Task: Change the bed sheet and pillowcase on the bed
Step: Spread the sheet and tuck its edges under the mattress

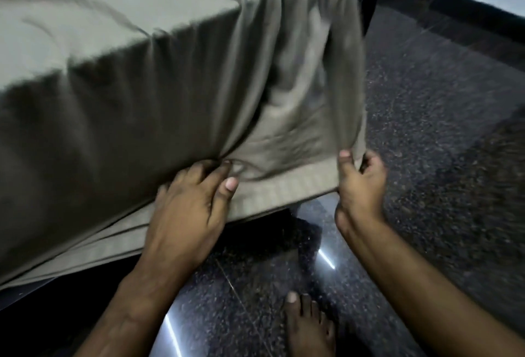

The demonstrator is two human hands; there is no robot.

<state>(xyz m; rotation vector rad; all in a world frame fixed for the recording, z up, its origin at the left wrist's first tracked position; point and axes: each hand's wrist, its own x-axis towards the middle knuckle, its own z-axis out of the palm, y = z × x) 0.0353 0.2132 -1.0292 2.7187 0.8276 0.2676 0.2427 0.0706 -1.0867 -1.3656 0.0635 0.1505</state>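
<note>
Dark speckled floor (426,118) filled the right and lower part of the view, with a bed (34,294) taking up the left. An olive bed sheet (113,30) covered the mattress top and hung down its side, wrinkled above and gathered in folds at the corner. Up and left of the left hand (190,203) the drape fell loose to the hem. That hand gripped a bunch of cloth at the low edge, fingers curled in. Between the hands the hem stretched taut. The right hand (359,183) pinched the corner of the sheet, thumb up. Below it a bare foot (308,325) stood on the floor. By my reading the sheet was spread but its corner not yet tucked; no pillow or pillowcase showed.
</note>
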